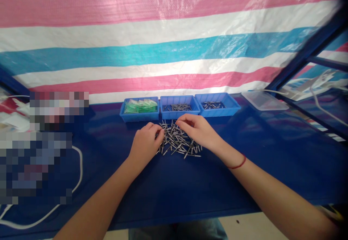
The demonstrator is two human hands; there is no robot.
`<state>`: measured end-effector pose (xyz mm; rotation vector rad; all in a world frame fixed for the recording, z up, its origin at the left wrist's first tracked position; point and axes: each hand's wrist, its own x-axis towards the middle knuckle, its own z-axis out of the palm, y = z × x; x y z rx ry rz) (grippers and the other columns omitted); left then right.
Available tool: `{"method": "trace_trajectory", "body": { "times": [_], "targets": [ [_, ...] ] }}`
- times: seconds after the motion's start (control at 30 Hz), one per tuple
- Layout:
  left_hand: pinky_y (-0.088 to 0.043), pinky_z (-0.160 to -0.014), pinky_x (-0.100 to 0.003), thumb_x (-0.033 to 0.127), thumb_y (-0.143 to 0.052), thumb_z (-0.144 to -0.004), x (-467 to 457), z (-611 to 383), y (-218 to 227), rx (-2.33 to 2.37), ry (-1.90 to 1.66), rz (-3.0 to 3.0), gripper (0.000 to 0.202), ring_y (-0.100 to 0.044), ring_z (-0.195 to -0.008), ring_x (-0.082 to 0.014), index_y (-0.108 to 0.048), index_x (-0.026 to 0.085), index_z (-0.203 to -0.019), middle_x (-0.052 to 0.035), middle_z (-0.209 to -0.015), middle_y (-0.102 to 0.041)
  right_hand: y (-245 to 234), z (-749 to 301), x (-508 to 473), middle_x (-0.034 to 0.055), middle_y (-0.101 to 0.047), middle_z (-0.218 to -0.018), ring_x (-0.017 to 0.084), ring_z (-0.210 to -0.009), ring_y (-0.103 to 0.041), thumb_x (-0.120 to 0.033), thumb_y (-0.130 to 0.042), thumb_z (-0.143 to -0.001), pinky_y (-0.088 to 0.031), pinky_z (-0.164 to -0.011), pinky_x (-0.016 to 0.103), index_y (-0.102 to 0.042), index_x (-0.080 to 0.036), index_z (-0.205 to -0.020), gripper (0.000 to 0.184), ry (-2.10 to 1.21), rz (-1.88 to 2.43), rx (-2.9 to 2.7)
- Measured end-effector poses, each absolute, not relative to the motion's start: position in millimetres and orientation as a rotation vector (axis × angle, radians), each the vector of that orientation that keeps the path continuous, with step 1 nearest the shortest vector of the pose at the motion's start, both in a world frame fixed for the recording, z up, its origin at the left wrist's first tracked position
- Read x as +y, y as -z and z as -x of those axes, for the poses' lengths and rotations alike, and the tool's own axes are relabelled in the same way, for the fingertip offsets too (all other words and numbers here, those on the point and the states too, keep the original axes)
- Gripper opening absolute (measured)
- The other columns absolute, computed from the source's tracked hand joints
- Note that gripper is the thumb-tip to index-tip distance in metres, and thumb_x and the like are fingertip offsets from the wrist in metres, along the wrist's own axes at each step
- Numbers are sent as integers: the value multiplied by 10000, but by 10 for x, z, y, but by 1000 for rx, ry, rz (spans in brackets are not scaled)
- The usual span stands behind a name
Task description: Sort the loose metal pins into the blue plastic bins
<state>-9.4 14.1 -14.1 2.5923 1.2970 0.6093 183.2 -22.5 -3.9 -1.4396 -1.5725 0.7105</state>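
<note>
A loose heap of metal blind rivets (176,140) lies on the dark blue table, between my two hands. My left hand (146,140) rests at the heap's left edge, fingers curled in with the thumb close to them; whatever is in its grasp is hidden. Over the back right of the heap, my right hand (197,127) has thumb and forefinger brought together in a pinch at the rivets. Whether a rivet sits between those fingertips is too small to tell. Just behind the heap stands a blue bin (176,115) with more rivets inside.
Left of that bin, another blue bin (140,117) holds green and clear packets; the right bin (225,112) holds more rivets. A clear plastic lid (265,100) lies farther right. A white cable (81,164) curves along the left side. Striped sheeting (163,57) hangs behind the table.
</note>
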Motion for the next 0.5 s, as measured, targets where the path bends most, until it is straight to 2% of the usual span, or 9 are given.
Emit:
{"method": "trace_trajectory", "body": {
  "times": [0.13,0.3,0.37,0.5],
  "targets": [
    [-397,-727,-293,283,-403,-955,112,92,65,1264,-662,-2613,234,-597,-875,-183,-614,186,-925,-43,-957,-622,56,-1785,-254,60,-663,-864,148,-663,-552,-274,-558,-831,-437,-658,307,-693,-170,-980,226,-557,1476,-1777],
    [-407,-781,-302,259,-387,-962,29,55,14,1155,-825,-2504,225,-587,-945,-181,-600,187,-942,-43,-981,-627,40,-1758,-271,66,-672,-857,171,-786,-591,-238,-529,-874,-443,-706,305,-717,-190,-847,196,-565,1323,-1949],
    [-427,-798,-292,275,-428,-946,19,43,28,1099,-926,-2389,197,-593,-898,-165,-601,184,-969,-40,-974,-635,30,-1755,-274,56,-669,-829,165,-767,-591,-249,-535,-879,-443,-692,298,-710,-186,-827,193,-619,1293,-1931],
    [-460,-715,-252,331,-549,-882,20,34,61,1121,-1017,-2119,208,-601,-740,-133,-613,183,-1013,-15,-908,-668,24,-1743,-281,54,-663,-822,156,-734,-583,-285,-549,-881,-443,-667,288,-704,-168,-836,199,-722,1269,-1840]
  ]
}}
